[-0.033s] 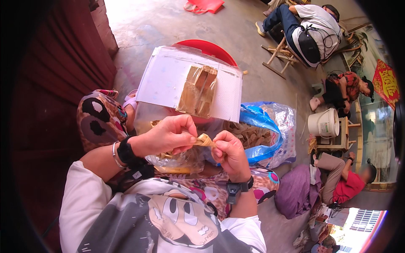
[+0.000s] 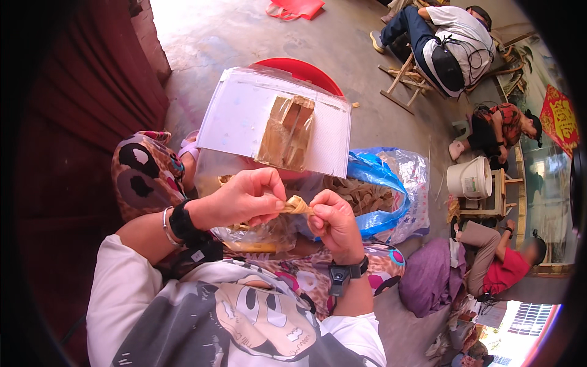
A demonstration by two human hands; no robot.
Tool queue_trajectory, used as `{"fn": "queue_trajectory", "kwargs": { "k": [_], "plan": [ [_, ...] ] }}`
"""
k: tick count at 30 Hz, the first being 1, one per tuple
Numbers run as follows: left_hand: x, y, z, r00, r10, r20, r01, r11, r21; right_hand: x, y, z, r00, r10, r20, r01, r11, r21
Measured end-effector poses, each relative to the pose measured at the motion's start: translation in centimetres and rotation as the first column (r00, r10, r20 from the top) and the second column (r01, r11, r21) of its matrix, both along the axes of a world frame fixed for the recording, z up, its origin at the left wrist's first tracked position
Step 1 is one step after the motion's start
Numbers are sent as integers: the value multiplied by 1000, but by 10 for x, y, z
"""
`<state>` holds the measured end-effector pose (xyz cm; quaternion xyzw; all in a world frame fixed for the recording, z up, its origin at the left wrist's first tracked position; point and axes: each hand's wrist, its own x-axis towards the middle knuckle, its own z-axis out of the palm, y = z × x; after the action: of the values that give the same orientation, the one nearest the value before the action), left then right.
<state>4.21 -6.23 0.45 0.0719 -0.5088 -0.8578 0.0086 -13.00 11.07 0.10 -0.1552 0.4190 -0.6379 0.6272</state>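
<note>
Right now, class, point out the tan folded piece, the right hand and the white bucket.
Tan folded piece [image 2: 298, 205]: head view, its middle.
Right hand [image 2: 335, 224]: head view, mid-hand.
White bucket [image 2: 465, 178]: head view, its side wall.

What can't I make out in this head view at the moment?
Head view: pinched ends of the folded tan strip, covered by the left hand and right hand.
Head view: most of the red round tub, hidden by the white board.
Head view: the rest of the red bag, cut off by the upper edge.
</note>
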Motion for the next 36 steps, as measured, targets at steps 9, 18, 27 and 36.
{"fn": "queue_trajectory", "kwargs": {
  "k": [9, 18, 27, 36],
  "plan": [
    [-4, -1, -4, 973, -191, 127, 152, 951, 269, 19, -7, 5, 951, 81, -298, -77, 997, 27],
    [-3, -3, -7, 969, -211, 130, 160, 932, 325, 22, -8, 1, 961, 97, -258, -106, 994, -25],
    [3, -17, -2, 976, -155, 154, 130, 978, 162, 10, -7, 4, 971, 100, -215, -113, 993, -47],
    [-2, -23, 24, 988, 151, -30, -115, 597, -794, -1, -26, 1, 537, 29, -843, -112, 993, -37]
  ]
}}
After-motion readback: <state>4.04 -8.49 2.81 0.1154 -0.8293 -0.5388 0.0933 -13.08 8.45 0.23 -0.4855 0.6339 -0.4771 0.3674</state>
